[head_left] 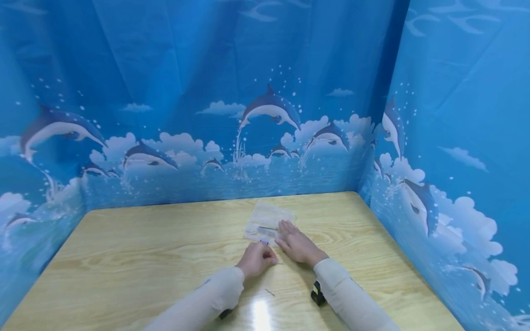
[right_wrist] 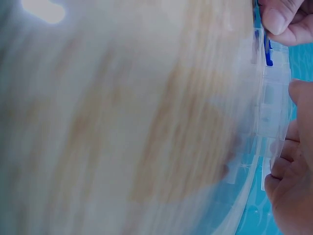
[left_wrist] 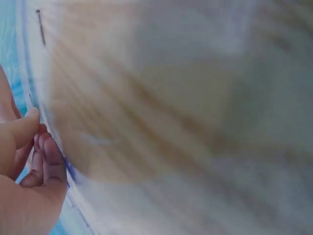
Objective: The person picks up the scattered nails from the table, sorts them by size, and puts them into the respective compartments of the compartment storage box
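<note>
A clear plastic compartment box (head_left: 265,231) lies on the table with its lid (head_left: 269,212) laid open toward the far side. At the box's right end, my right hand (head_left: 296,243) holds it, fingers along the edge and thumb near the front corner. My left hand (head_left: 256,259) is just in front of the box, thumb and fingertips pinched together on a small thin metal piece (left_wrist: 30,99), mostly hidden by the fingers. A blue piece (right_wrist: 268,51) sits at the box's near left part, beside my left fingertips. One thin screw or nail (head_left: 270,292) lies on the table nearer me.
The wood-grain table (head_left: 165,248) stands against blue curtains (head_left: 198,92) printed with dolphins, at its back and sides. A black wrist device (head_left: 318,294) shows beside my right sleeve (head_left: 352,294).
</note>
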The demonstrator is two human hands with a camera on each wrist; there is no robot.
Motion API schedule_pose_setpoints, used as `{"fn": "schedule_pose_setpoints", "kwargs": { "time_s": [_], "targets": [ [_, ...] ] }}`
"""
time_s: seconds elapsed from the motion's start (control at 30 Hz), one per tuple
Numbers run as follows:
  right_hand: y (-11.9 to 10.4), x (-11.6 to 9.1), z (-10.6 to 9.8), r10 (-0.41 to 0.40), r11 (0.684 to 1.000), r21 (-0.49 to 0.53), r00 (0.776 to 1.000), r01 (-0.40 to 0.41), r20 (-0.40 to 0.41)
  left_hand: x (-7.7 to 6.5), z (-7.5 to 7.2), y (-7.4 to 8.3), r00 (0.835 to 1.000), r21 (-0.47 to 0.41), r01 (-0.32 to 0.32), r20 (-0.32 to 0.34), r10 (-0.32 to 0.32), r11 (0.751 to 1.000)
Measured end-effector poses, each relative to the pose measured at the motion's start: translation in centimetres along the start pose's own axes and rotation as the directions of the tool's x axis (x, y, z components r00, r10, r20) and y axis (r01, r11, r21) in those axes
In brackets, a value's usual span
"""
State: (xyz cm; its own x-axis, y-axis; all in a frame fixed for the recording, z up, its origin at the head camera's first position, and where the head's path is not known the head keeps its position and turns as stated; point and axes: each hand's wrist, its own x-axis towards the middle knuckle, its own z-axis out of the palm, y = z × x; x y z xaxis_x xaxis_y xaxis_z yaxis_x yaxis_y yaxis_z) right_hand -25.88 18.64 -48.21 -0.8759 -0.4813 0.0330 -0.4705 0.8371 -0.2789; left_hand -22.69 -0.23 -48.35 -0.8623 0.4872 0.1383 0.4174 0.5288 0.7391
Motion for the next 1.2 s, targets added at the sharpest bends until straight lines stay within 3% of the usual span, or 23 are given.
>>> {"fn": "schedule_pose_setpoints", "kwargs": {
  "time_s": [0.23, 0.73, 0.9, 1.2],
  "targets": [
    [-0.1, -0.1, 0.0, 0.009, 1.0, -0.002, 1.0, -0.009, 0.003, 0.3, -2.1, -0.2, 0.999, 0.005, 0.04, -0.006, -0.04, 0.999],
    [-0.2, 0.0, 0.0, 0.025, 1.0, 0.005, 1.0, -0.025, 0.006, 1.2, -5.8, -0.7, 0.984, 0.045, 0.152, -0.103, -0.147, 0.987],
    [-0.2, 0.0, 0.0, 0.027, 1.0, 0.003, 1.0, -0.027, 0.01, 1.6, -6.4, -1.0, 0.974, 0.044, 0.187, -0.138, -0.18, 0.981],
    [0.0, 0.0, 0.1, 0.017, 1.0, 0.001, 1.0, -0.017, 0.023, 2.4, -7.0, -1.8, 0.937, 0.004, 0.298, -0.193, -0.292, 0.955]
  ]
}}
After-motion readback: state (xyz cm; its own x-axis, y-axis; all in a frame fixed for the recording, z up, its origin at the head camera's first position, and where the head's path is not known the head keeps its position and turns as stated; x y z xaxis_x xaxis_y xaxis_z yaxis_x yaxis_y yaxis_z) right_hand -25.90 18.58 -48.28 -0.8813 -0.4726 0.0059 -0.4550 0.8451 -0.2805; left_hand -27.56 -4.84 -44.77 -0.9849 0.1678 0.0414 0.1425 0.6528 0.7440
